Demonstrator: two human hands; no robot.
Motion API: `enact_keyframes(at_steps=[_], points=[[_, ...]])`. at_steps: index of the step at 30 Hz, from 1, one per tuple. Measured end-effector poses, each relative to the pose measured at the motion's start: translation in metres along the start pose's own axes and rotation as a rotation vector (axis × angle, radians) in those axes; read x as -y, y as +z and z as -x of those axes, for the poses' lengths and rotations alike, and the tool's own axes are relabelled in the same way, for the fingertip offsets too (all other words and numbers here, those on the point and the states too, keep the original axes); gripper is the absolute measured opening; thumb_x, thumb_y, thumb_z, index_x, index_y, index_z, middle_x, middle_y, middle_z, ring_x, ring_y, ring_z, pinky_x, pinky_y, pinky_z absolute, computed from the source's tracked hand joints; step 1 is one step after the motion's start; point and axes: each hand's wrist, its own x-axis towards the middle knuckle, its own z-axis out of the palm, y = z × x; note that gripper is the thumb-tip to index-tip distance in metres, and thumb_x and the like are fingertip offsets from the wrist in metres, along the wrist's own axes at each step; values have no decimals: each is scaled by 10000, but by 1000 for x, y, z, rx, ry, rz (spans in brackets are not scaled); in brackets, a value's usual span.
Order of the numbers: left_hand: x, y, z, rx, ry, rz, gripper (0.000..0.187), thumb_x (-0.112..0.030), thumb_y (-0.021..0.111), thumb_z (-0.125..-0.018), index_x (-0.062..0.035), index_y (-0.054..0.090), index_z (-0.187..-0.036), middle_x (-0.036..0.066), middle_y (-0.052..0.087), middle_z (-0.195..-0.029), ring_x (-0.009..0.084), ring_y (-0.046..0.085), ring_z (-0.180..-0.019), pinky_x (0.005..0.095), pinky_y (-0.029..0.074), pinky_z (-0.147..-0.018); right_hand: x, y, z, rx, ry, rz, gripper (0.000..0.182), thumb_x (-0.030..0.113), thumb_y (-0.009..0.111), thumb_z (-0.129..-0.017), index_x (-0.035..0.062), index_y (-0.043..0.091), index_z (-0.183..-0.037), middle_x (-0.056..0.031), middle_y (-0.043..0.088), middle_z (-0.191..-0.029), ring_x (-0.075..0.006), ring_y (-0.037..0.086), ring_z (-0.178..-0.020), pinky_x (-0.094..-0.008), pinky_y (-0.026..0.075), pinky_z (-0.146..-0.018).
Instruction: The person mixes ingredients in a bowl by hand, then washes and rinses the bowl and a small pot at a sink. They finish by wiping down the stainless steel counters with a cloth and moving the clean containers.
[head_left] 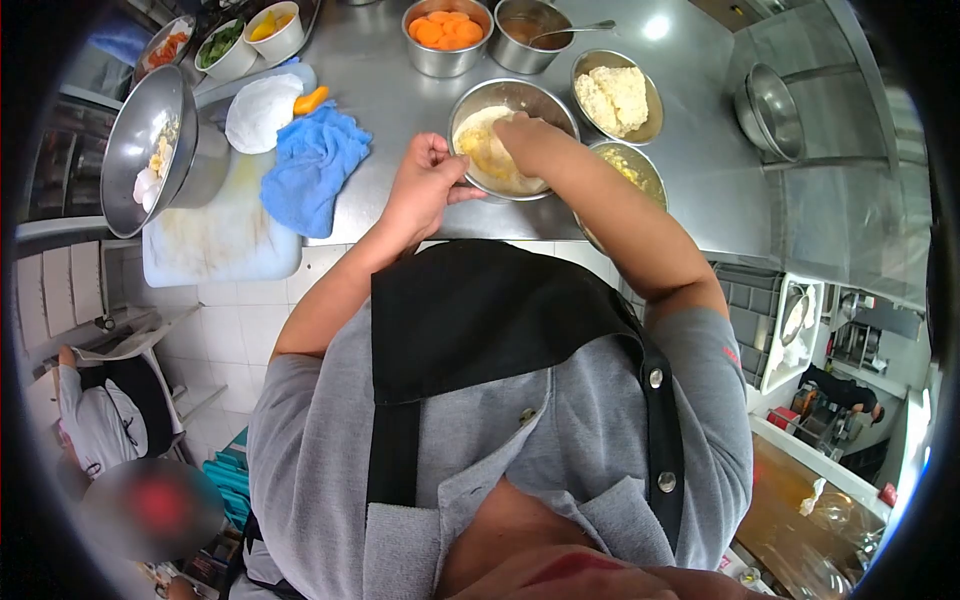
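Bowl [512, 135] of pale yellow batter near worktop [690, 120] front edge, dead centre under both hands. Right hand [530, 140] down inside bowl, over its right half, fingers curled into the batter; what it grips, if anything, cannot tell. Left hand [425, 185] just beside bowl's left rim, fingertips pinched together, thumb touching or nearly touching rim; nothing visible between the fingers.

Around the bowl:
- crumb bowl [617, 97] just beyond and right, near but apart
- second batter bowl [630, 170] right of centre bowl, partly hidden by right forearm
- bowl of orange slices [447, 35] beyond, toward far edge
- sauce bowl [532, 35] with spoon [575, 32] next to orange slices
- blue cloth [312, 165] left of left hand, lying half on white board [215, 235]
- white lid [262, 112] on board, touching cloth; small orange piece [311, 99] at its edge
- big tilted bowl [150, 150] on board's left end, whitish food inside
- three small tubs [228, 40] at far left corner
- stacked empty bowls [772, 100] far right, well apart

Another person [110, 420] low left, on floor level, clear of worktop.
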Motion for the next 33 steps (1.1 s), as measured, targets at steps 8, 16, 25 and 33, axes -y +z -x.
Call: enact_keyframes(at_steps=[8, 16, 25, 33], points=[[1, -3, 1, 30, -37, 15, 185, -25, 552, -826, -73, 386, -893, 28, 453, -818, 112, 507, -730, 349, 559, -691, 10, -43, 14, 64, -48, -239, 555, 54, 644, -671, 43, 468, -1197, -196, 561, -1088, -307, 550, -1014, -369, 438, -852], [3, -7, -1, 107, -80, 45, 169, -37, 555, -835, -62, 390, -863, 41, 458, -822, 117, 510, -730, 369, 558, -724, 23, -7, -11, 89, -152, -290, 375, 68, 532, -745, 13, 530, -1117, -203, 581, -1066, -306, 578, -980, -390, 468, -783], [11, -9, 4, 162, -102, 93, 172, -27, 545, -846, -55, 375, -846, 61, 481, -836, 129, 532, -735, 381, 547, -769, 16, -10, -11, 177, -86, -329, 369, 79, 479, -778, -6, 506, -1136, -209, 574, -1081, -306, 590, -950, -394, 474, -764], [9, -8, 9, 170, -106, 79, 182, -29, 541, -851, -55, 360, -848, 71, 496, -821, 141, 552, -740, 376, 539, -787, 18, -2, -3, -40, -35, -232, 405, 95, 587, -740, -29, 470, -1107, -218, 542, -1100, -321, 568, -993, -397, 467, -818]])
